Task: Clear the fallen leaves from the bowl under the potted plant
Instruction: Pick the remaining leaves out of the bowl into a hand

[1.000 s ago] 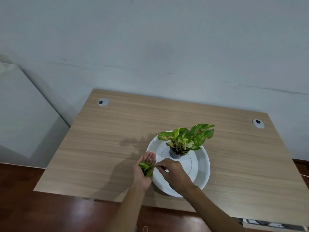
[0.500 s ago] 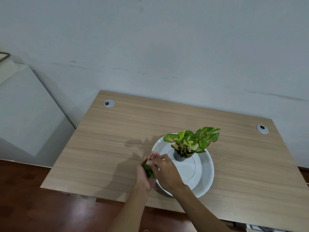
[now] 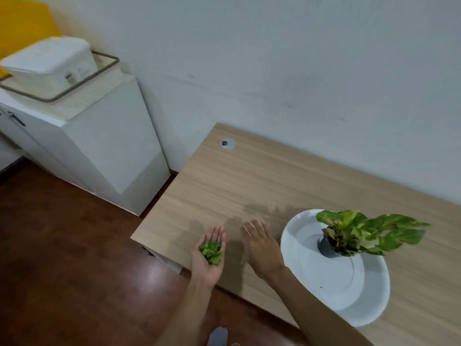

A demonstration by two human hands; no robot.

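Observation:
A white bowl (image 3: 369, 308) sits on the wooden desk (image 3: 249, 186) at the right, with a small potted plant (image 3: 359, 233) in a grey pot standing in its middle. My left hand (image 3: 209, 263) is palm up over the desk's front edge, cupping a small heap of green fallen leaves (image 3: 211, 251). My right hand (image 3: 262, 243) hovers flat and palm down just left of the bowl, fingers spread, holding nothing. The bowl's visible inside looks bare apart from a tiny dark speck.
A white cabinet (image 3: 104, 156) stands left of the desk, with a white box-like appliance (image 3: 52, 63) on top. Dark wooden floor (image 3: 74, 270) lies below. A cable grommet (image 3: 228, 143) sits in the desk's far left corner. The white wall is right behind.
My view has swung left, bringing the cabinet into sight. My right hand left the bowl's rim and opened flat. My left hand moved away from the bowl, still cupping the leaves.

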